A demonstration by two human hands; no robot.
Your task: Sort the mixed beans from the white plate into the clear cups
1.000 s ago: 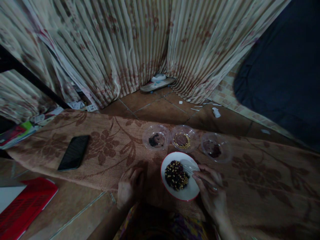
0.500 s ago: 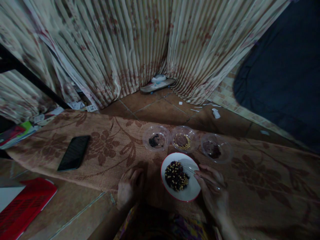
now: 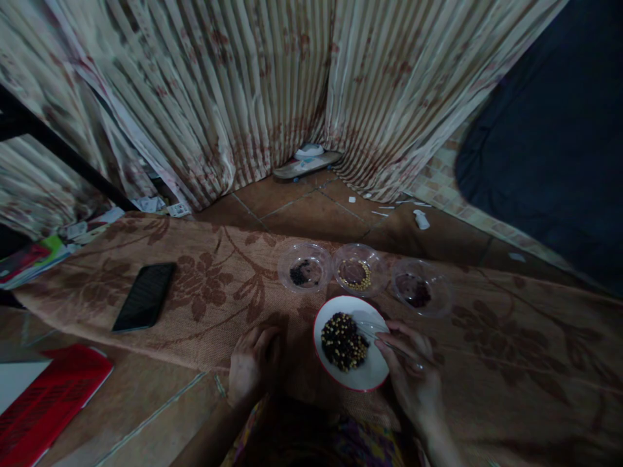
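My right hand (image 3: 413,370) pinches a thin, shiny metal utensil (image 3: 399,347) slanting into a white bowl (image 3: 377,370) with a red rim. Whether its head is a fork's or a spoon's is hard to make out. Mixed dark and yellow beans or grains (image 3: 343,342) lie heaped in the bowl's left half. Left of the bowl, my left hand (image 3: 253,360) rests on the cloth, fingers curled in, with nothing visible in them. Beyond the bowl stand three clear plastic cups: one with black grains (image 3: 302,274), one with yellow grains (image 3: 360,275), one with dark reddish ones (image 3: 418,293).
A black phone (image 3: 145,297) lies at the left on the patterned brown tablecloth (image 3: 219,292). Papers (image 3: 43,259) sit at the table's left end. Past the far edge are a skateboard (image 3: 306,165) on the tiled floor, scattered white scraps and striped curtains (image 3: 272,84).
My right hand and the utensil have shifted slightly left over the bowl. My left hand, the cups and the phone stay where they were.
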